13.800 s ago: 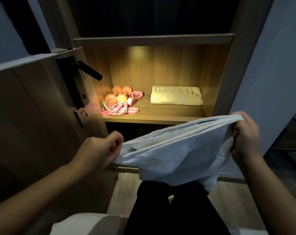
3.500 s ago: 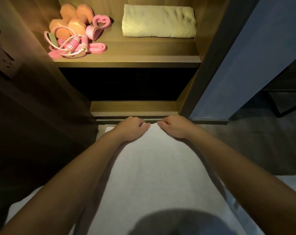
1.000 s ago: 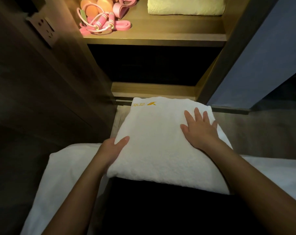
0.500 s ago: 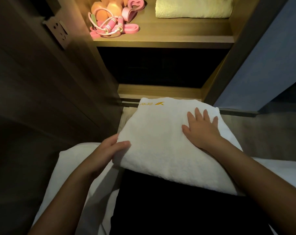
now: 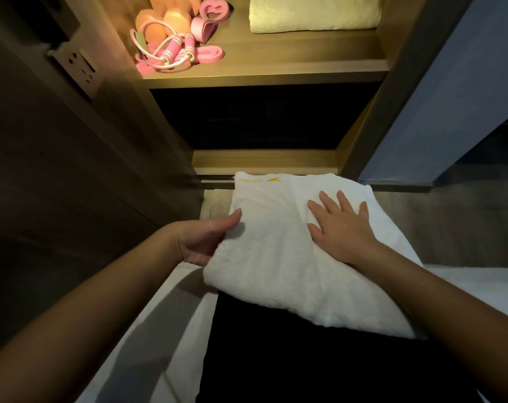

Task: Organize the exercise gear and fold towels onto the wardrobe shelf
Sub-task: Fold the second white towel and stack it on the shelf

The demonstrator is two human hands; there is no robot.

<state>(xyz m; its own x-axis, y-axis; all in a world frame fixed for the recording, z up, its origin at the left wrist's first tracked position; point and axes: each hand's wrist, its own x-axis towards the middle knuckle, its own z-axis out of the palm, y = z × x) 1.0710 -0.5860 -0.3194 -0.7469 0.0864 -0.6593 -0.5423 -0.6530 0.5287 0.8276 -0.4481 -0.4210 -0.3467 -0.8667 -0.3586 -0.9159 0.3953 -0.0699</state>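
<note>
From the head view we see the folded white towel [image 5: 270,257] lying across our lap, on the dark trousers [image 5: 319,359], with its yellow logo at the far left corner. Our left hand [image 5: 202,239] grips the towel's left edge, thumb on top and fingers curled under it. Our right hand [image 5: 341,228] lies flat on the towel's right half, fingers straight and spread. White bedding [image 5: 159,330] shows on either side of our legs. Above, on the lit wardrobe shelf [image 5: 276,74], orange dumbbells [image 5: 165,21], a pink skipping rope [image 5: 171,53] and pink bands [image 5: 209,16] cluster at the left end, and a folded cream towel [image 5: 314,13] lies at the right end.
</note>
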